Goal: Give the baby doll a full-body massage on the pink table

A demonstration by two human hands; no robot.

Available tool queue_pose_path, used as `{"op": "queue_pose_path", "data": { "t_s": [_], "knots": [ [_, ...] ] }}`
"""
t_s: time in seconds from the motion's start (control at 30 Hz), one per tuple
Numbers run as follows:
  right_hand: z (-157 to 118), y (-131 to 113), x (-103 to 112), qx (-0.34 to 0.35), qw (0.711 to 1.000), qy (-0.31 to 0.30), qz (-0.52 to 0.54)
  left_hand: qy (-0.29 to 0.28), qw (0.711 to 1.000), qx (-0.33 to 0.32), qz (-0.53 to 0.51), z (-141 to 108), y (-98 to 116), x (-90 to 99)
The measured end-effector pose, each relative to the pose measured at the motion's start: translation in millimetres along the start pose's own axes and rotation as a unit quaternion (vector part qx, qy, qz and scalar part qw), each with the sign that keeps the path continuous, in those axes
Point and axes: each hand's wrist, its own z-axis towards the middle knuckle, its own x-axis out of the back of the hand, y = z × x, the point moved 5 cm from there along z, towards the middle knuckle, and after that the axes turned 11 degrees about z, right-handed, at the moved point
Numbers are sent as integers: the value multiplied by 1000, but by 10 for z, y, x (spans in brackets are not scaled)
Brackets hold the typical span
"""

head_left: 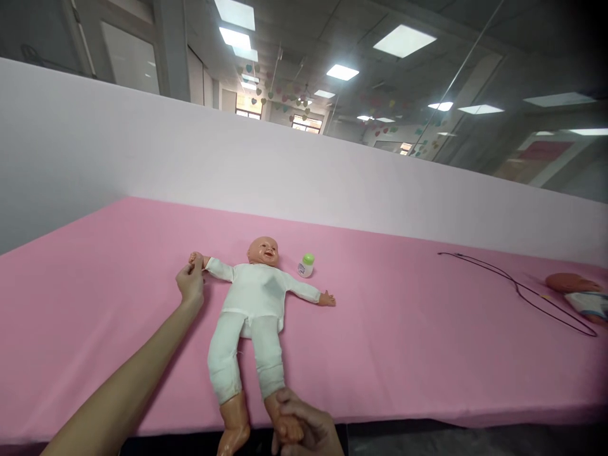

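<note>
Holding the doll, the left hand pinches its fist; the right hand clasps 1 foot. Bare parts look slick; the clothed torso probably grips better.

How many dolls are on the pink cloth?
2: a white-clothed doll beside the green-lidded jar, and a second doll at the far right, partly cut off by the picture's edge.

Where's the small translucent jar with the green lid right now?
In the head view, the jar stands on the pink sheet beside the white-clothed baby doll, right of its head.
</note>
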Motion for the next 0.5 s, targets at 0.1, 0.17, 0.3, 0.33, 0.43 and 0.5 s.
{"op": "queue_pose_path", "data": {
  "t_s": [0.1,0.17,0.3,0.33,0.43,0.5],
  "knots": [
    [88,-47,-109,10,1000,13,-25,-32,993,-110,22,-169,172,-60],
    [371,-243,-284,49,997,42,-49,-80,971,-215,64,-385,320,-121],
    [1072,-551,-645,88,990,68,-81,-204,871,-401,198,-779,452,-233],
    [1199,-568,-696,90,991,67,-77,-213,857,-416,216,-804,444,-236],
    [1280,-517,-687,92,991,74,-58,-195,876,-392,202,-690,395,-214],
    [1062,-432,-564,79,993,65,-56,-166,913,-337,157,-520,343,-193]
  ]
}}
